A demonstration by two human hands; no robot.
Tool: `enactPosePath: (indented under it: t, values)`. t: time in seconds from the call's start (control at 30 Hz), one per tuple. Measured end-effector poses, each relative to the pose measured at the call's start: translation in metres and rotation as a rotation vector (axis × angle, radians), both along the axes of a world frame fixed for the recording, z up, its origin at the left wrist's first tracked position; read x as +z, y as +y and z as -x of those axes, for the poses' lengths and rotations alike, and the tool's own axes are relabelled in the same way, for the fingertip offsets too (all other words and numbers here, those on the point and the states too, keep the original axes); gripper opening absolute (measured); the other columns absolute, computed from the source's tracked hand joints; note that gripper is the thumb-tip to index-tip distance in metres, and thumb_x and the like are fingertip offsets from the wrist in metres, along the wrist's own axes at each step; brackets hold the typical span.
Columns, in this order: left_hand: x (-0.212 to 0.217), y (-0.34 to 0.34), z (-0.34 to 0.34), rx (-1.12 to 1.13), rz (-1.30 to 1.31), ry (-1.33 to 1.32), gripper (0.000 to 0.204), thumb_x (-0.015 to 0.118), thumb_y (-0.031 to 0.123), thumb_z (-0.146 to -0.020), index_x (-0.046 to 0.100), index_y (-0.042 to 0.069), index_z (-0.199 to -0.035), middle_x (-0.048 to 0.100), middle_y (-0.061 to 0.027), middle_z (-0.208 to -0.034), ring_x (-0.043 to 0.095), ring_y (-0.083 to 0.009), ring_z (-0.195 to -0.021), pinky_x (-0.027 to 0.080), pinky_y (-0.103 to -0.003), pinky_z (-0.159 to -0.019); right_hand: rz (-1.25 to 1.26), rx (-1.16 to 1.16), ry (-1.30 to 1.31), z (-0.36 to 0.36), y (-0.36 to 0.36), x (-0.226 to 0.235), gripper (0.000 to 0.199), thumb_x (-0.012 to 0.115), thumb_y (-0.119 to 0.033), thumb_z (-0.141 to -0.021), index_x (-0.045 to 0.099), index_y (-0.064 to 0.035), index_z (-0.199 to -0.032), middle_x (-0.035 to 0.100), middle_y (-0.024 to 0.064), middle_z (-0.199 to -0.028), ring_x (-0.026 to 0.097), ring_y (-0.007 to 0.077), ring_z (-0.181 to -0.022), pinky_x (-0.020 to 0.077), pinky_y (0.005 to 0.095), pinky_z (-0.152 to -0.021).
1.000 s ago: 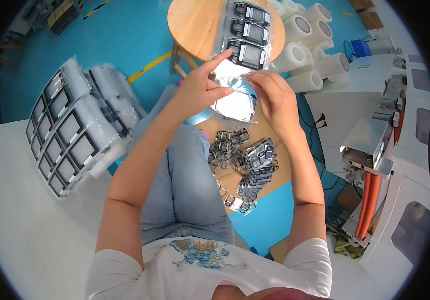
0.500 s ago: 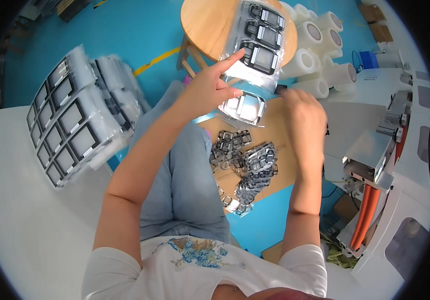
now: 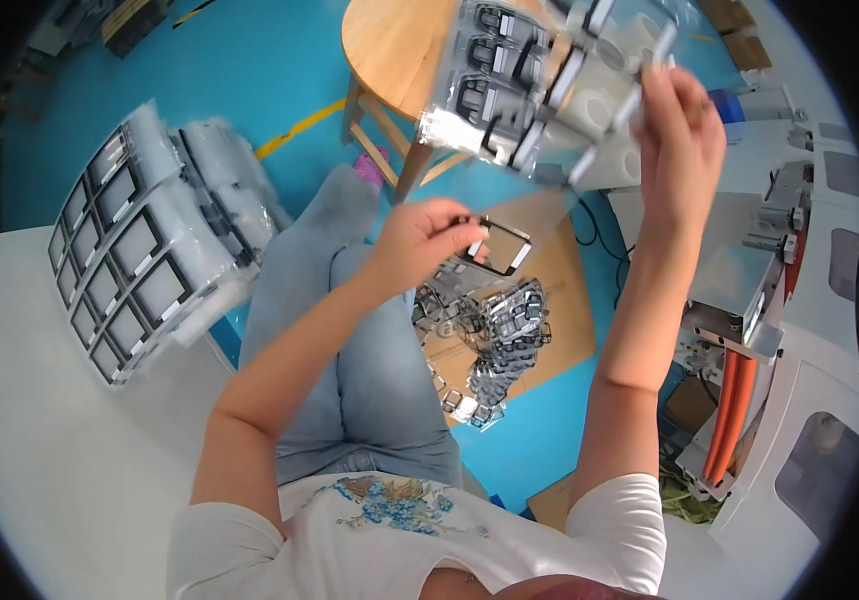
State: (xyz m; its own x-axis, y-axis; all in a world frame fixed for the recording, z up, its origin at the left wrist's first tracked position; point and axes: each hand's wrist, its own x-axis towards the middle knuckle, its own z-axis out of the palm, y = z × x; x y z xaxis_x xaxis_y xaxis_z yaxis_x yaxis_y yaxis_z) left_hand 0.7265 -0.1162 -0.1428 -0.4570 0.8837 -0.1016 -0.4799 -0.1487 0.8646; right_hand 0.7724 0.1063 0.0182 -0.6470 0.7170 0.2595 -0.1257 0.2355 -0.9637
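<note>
blurry sheet [image 3: 567, 80] in right grip [image 3: 685, 135]

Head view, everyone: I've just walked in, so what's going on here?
A person works with both bare hands. The left hand pinches a small black frame above a pile of small frames on cardboard. The right hand holds up a clear sheet with dark bars, blurred. Beside it, a strip of black frames shows over the round wooden stool. Larger framed sheets lie stacked on the white table at left.
</note>
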Motion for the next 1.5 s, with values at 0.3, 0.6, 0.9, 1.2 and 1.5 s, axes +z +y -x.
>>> enactPosePath:
  t: [0.3,0.6,0.9,1.2,1.5]
  values:
    - [0.025,0.018,0.004,0.306,0.117,0.299,0.062,0.055,-0.001,-0.096,0.024,0.005,-0.150,0.067,-0.0063,-0.090,0.055,-0.0034,-0.074,0.044,-0.019,-0.066,-0.273,-0.031,-0.193,0.063,0.085,-0.106,0.035,0.078,-0.031,-0.084,0.064,0.0005,-0.091,0.053,-0.0042,-0.072,0.045,0.0032,-0.065,0.0348,0.0199,-0.055]
    - [0.027,0.020,0.032,0.148,0.266,0.465,0.074,0.062,-0.001,-0.088,0.030,0.015,-0.153,0.067,-0.0069,-0.089,0.057,-0.0095,-0.069,0.046,-0.026,-0.063,-0.775,0.160,-0.293,-0.030,-0.021,-0.068,0.022,0.064,0.000,-0.087,0.070,-0.0060,-0.108,0.055,0.0085,-0.076,0.055,0.0220,-0.067,0.0457,0.0302,-0.064]
    - [0.034,0.018,0.051,0.001,0.209,0.422,0.083,0.070,0.004,-0.087,0.024,0.012,-0.155,0.065,-0.0001,-0.070,0.054,-0.0032,-0.067,0.047,-0.020,-0.067,-0.854,0.285,-0.266,-0.020,-0.041,-0.075,0.018,0.070,-0.002,-0.079,0.071,-0.0095,-0.095,0.059,0.0070,-0.077,0.059,0.0268,-0.071,0.0474,0.0370,-0.060]
    - [0.041,0.011,0.051,0.004,0.266,0.412,0.081,0.068,0.004,-0.087,0.025,0.010,-0.155,0.067,-0.0027,-0.073,0.058,-0.0049,-0.069,0.047,-0.021,-0.066,-1.277,0.075,-0.819,-0.061,-0.046,-0.049,0.014,0.057,-0.004,-0.076,0.061,-0.0045,-0.090,0.059,0.0116,-0.076,0.062,0.0298,-0.076,0.0485,0.0411,-0.067]
    - [0.035,-0.001,0.019,-0.003,-0.073,0.020,0.048,0.064,0.000,-0.091,0.048,0.001,-0.136,0.071,-0.0073,-0.093,0.069,-0.0134,-0.086,0.055,-0.028,-0.079,-0.245,0.293,-0.400,-0.089,-0.061,-0.051,0.012,0.079,-0.007,-0.080,0.068,-0.0025,-0.081,0.059,-0.0025,-0.072,0.046,0.0043,-0.064,0.0347,0.0226,-0.055]
